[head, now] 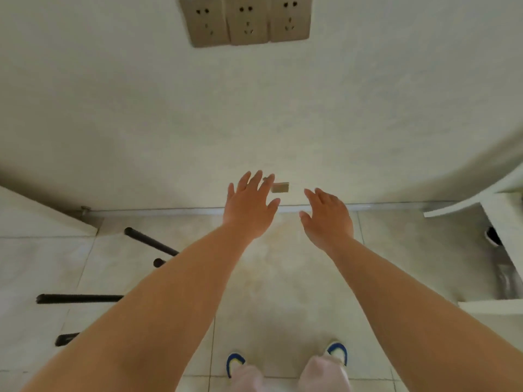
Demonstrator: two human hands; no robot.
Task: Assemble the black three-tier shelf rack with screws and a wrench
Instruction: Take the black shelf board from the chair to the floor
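1. Left hand (pixel 249 206) and right hand (pixel 328 219) reach forward, fingers spread, holding nothing.
2. Black rods (pixel 151 241) lie loose on the floor (pixel 283 278) at left, likely awaiting pickup.

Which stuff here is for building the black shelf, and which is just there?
For the shelf:
long black metal tubes on the tiled floor, one, another
empty left hand and empty right hand, both open

Just there:
three beige wall sockets
small beige tag on the wall
blue and white shoes
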